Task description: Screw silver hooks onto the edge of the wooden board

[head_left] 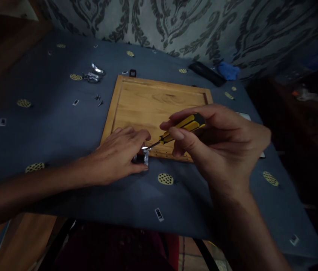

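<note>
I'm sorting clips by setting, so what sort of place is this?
Probably a room in a home, serving as a makeshift workspace. The printed table cover and ornate wall covering look domestic, while a wooden panel and the screwdriver in the right hand suggest handiwork.

Near the far edge of the blue surface, printed with yellow pineapples, a black case lies beside a blue cloth. A patterned backdrop rises behind; tiled floor shows below.
</note>
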Tool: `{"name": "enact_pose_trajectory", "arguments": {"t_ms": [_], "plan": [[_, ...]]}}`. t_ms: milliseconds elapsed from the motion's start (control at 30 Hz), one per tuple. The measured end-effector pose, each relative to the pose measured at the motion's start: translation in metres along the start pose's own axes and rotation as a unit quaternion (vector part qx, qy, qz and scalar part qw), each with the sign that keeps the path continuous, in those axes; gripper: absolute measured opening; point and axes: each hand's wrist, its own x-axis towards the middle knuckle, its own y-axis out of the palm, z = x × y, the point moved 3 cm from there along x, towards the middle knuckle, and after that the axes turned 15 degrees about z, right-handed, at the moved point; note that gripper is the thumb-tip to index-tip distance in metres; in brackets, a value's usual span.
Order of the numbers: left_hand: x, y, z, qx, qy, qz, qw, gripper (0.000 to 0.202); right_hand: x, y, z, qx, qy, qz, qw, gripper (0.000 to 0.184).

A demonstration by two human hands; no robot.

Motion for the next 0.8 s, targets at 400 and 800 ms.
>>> {"name": "enact_pose_trajectory", "arguments": {"t_ms": [400, 800], "plan": [[-0.0014, -0.001, -0.0001, -0.005, -0.001, -0.001, 1.0, 0.038, -0.0037, -0.0038, 0.0016, 0.002, -0.018, -0.09, 0.996, 0.011], [-0.0002, -0.0015, -0.0014, -0.019, -0.004, 0.0, 1.0, 0.037, -0.0015, -0.0011, -0.001, 0.015, 0.006, -0.059, 0.998, 0.014]]}}
